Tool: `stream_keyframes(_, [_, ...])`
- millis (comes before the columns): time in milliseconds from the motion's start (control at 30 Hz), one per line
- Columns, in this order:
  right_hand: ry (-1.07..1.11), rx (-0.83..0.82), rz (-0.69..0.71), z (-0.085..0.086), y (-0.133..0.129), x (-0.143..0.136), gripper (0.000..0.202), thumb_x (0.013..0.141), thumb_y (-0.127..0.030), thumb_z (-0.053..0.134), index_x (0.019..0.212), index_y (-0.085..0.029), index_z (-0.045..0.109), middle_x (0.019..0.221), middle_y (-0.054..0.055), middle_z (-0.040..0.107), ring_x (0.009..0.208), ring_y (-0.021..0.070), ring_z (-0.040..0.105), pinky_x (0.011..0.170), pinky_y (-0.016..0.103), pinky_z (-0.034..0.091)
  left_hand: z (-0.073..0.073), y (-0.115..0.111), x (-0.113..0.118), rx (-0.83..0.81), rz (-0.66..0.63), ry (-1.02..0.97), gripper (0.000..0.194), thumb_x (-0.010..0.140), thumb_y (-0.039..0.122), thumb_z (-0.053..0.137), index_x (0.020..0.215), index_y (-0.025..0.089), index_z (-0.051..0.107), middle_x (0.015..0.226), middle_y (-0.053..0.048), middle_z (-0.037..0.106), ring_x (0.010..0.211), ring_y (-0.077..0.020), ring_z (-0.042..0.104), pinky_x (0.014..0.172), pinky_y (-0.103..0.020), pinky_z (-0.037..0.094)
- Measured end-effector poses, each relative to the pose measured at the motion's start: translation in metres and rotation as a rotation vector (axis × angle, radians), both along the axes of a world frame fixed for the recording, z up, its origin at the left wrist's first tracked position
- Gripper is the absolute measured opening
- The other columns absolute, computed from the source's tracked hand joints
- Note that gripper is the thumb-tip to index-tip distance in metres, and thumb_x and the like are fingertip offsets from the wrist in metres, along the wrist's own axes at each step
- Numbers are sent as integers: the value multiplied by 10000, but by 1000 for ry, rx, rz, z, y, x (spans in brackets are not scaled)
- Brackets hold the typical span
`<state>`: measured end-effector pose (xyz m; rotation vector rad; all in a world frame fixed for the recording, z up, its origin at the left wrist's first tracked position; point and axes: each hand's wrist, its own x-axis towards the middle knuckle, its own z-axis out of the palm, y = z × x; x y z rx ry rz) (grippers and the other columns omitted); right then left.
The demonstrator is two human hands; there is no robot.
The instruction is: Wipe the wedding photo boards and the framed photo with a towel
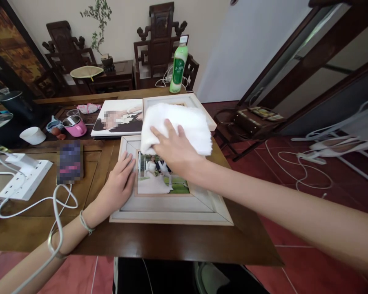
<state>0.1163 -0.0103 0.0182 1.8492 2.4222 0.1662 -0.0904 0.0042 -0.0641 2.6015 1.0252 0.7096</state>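
A pale picture frame (168,208) lies flat on the wooden table, holding a wedding photo (153,183) of a couple on grass. My left hand (121,179) rests on the frame's left border, fingers stretched out and lying flat. With fingers spread, my right hand (174,147) presses down on a white fluffy cloth (186,118). That cloth covers the upper part of the frame and part of a second pale frame (205,108) behind it. My right wrist and forearm hide the right side of the photo.
A photo panel (125,108) lies beyond the frame. A green bottle (178,67) stands at the table's far edge. To the left are a pink mug (76,127), a white cup (33,135), a phone-like dark object (70,161) and a power strip (27,179) with cables.
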Motion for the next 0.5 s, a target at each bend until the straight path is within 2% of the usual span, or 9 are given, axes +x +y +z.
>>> stream_keyframes(100, [11, 29, -7, -15, 23, -13, 442, 865, 14, 450, 1205, -148, 681, 1566, 142, 298, 1403, 501, 198, 1048, 718, 289, 0, 1, -1, 7, -17, -16, 434, 982, 212, 366, 1394, 127, 472, 1474, -164, 461, 1455, -278, 281, 1176, -497, 303])
stream_keyframes(200, [4, 24, 52, -26, 30, -23, 419, 893, -21, 446, 1190, -183, 694, 1558, 133, 316, 1397, 478, 249, 1034, 717, 313, 0, 2, -2, 20, -24, -43, 480, 980, 191, 352, 1452, 114, 389, 1507, -179, 409, 1457, -267, 279, 1189, -475, 284])
stream_keyframes(300, [-2, 26, 150, -31, 20, -27, 410, 880, -15, 468, 1157, -196, 711, 1556, 122, 321, 1400, 467, 254, 1044, 709, 308, -1, 2, -4, 37, -26, -57, 526, 982, 178, 340, 1502, 122, 287, 1551, -190, 329, 1459, -259, 274, 1193, -464, 277])
stream_keyframes(400, [11, 28, 206, -33, 0, -27, 392, 915, -42, 432, 1147, -186, 713, 1541, 123, 352, 1388, 462, 287, 1037, 700, 330, -3, 2, -5, 42, -34, -71, 535, 980, 167, 341, 1510, 134, 266, 1547, -193, 334, 1460, -257, 273, 1191, -466, 280])
stream_keyframes(500, [-5, -44, 241, -33, -18, -25, 374, 882, -19, 472, 1104, -178, 727, 1550, 107, 337, 1390, 468, 274, 1044, 684, 340, -8, 2, -6, 39, -38, -78, 534, 978, 153, 330, 1507, 118, 268, 1535, -211, 344, 1461, -265, 270, 1183, -471, 295])
